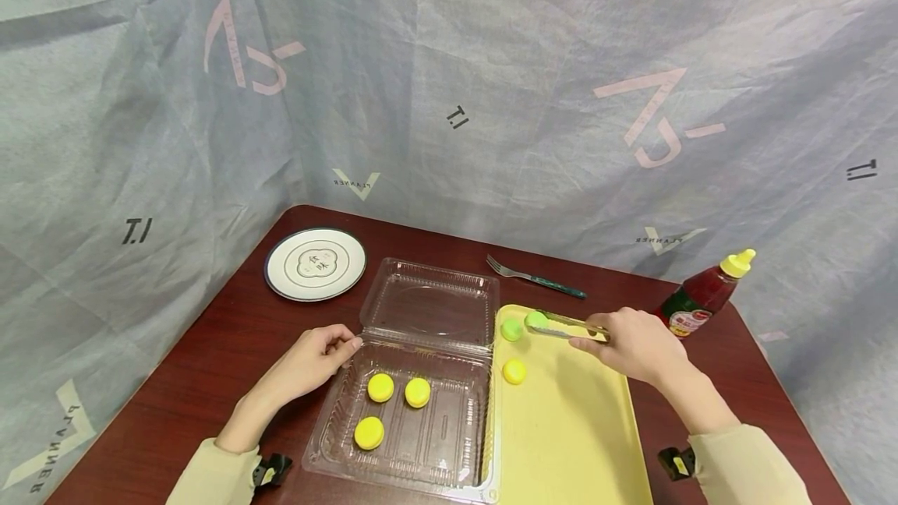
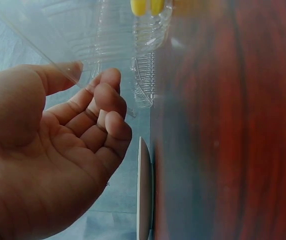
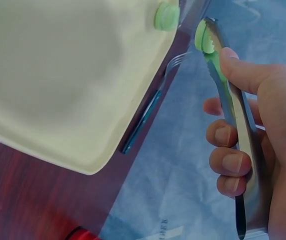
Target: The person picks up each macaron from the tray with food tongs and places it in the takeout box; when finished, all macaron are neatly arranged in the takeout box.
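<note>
My right hand [image 1: 641, 345] grips metal tongs [image 3: 240, 115]. Their tips hold a green macaron [image 3: 201, 36], raised over the far end of the yellow tray [image 1: 582, 427]. A second green macaron [image 1: 511, 329] and one yellow macaron [image 1: 514, 371] lie on that tray. To its left, a clear plastic clamshell box [image 1: 449, 450] stands with its lid [image 1: 435, 298] folded back. Three yellow macarons [image 1: 381, 387] sit inside the box. My left hand [image 1: 309, 365] pinches the box's left edge by the hinge, thumb against the plastic in the left wrist view.
A white plate [image 1: 316, 264] with a dark rim lies at the back left. Behind the tray is a fork [image 1: 536, 279] with a dark green handle. A red sauce bottle [image 1: 701, 298] with a yellow cap stands at the right. Grey cloth [image 1: 449, 170] hangs behind the table.
</note>
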{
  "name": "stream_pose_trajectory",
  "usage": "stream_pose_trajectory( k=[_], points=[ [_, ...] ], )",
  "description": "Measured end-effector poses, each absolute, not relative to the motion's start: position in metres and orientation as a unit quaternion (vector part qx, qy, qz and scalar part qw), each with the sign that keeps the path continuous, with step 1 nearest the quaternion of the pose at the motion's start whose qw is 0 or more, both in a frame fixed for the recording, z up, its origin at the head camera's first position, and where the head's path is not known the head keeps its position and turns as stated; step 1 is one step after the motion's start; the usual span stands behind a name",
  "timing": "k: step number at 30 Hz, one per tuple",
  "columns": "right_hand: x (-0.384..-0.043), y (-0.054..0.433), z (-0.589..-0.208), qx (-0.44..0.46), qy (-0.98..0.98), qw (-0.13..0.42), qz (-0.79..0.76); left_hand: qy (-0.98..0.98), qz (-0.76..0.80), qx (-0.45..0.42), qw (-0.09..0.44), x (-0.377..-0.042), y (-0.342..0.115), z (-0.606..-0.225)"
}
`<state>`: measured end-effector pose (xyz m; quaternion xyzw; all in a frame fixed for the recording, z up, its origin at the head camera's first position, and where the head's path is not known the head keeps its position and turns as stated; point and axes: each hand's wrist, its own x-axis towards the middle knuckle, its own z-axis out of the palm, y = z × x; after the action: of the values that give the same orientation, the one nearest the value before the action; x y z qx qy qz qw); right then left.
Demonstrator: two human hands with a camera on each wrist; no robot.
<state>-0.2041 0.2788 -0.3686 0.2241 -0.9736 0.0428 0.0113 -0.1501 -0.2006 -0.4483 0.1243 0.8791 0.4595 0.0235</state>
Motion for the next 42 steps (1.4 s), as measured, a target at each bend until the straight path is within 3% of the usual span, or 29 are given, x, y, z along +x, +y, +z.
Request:
stream_pose_trajectory(
  k=[21,42],
  points=[
    [-0.181,0.234,-0.355,0.312,-0.948,0.065,0.026,0.881,0.457,0.122,0.025,-0.151,-0.201,-0.449],
    [-0.163,0.196,-0.358,0.359,-0.93,0.082,0.002,0.88,0.46,0.116,0.029,-0.15,-0.2,-0.447]
  ],
)
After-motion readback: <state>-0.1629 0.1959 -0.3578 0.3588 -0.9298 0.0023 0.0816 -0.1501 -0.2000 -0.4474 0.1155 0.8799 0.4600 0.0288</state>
